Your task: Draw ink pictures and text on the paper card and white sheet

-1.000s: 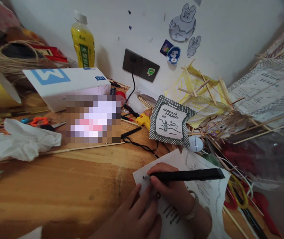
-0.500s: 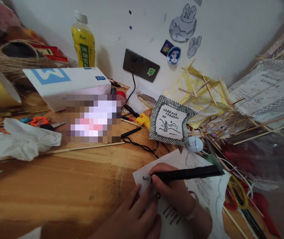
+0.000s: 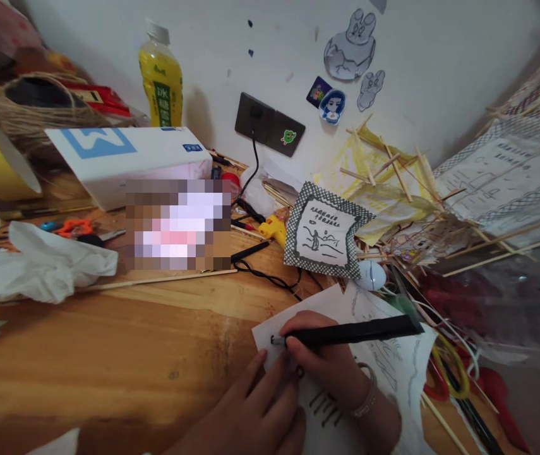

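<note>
My right hand [image 3: 329, 360] is closed round a thick black marker pen [image 3: 359, 332], its tip touching a white sheet of paper [image 3: 319, 303] near the upper left corner. Small dark strokes show under the tip, and more black marks lie lower on the sheet. My left hand [image 3: 260, 404] rests with its fingers spread on the paper's left edge, just below the tip. A second sheet with pencil drawing [image 3: 395, 366] lies beneath my right wrist, partly hidden by it.
Behind the paper stands a small checked-border drawing [image 3: 324, 234] beside a yellow glue gun [image 3: 273, 229]. Scissors [image 3: 450, 366] lie at right, near stick-and-paper frames [image 3: 383, 170]. Crumpled tissue [image 3: 42, 262], a white box [image 3: 132, 158] and a drink bottle [image 3: 162, 79] occupy the left. A pixelated patch hides something.
The marker has shifted slightly, and the small mark at its tip has gained strokes. My left hand stays nearly still on the paper. The whole view has moved very little.
</note>
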The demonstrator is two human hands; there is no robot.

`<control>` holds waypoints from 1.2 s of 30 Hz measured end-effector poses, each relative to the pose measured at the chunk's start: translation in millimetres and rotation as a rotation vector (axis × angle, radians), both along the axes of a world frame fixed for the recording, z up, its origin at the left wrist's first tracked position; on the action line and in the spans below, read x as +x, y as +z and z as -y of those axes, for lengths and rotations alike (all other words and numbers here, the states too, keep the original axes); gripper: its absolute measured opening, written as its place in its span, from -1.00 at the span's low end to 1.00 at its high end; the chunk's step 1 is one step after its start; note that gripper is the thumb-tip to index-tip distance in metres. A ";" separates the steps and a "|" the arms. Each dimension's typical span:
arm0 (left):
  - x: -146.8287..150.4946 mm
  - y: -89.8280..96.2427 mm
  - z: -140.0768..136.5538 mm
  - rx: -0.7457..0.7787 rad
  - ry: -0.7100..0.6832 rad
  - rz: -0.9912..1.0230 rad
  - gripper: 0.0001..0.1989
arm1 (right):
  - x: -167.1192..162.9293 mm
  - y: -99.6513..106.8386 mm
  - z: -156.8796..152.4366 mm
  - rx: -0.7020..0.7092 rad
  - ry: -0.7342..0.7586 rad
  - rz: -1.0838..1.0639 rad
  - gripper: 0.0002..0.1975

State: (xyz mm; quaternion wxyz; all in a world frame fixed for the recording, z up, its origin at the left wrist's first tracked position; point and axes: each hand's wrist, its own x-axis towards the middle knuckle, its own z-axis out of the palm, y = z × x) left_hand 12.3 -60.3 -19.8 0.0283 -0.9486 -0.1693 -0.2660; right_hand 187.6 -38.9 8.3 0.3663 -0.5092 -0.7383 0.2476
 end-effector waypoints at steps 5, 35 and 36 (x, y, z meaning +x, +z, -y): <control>0.5 -0.6 2.4 0.001 0.002 -0.008 -0.81 | 0.1 0.0 0.2 -0.012 0.002 -0.004 -0.91; 0.7 0.7 0.2 -0.003 -0.018 -0.008 -0.81 | 3.3 -4.7 0.3 -0.009 -0.004 -0.008 -0.87; 0.9 0.9 0.0 -0.005 -0.016 -0.017 -0.81 | 3.3 -4.7 0.5 -0.016 -0.006 -0.010 -0.87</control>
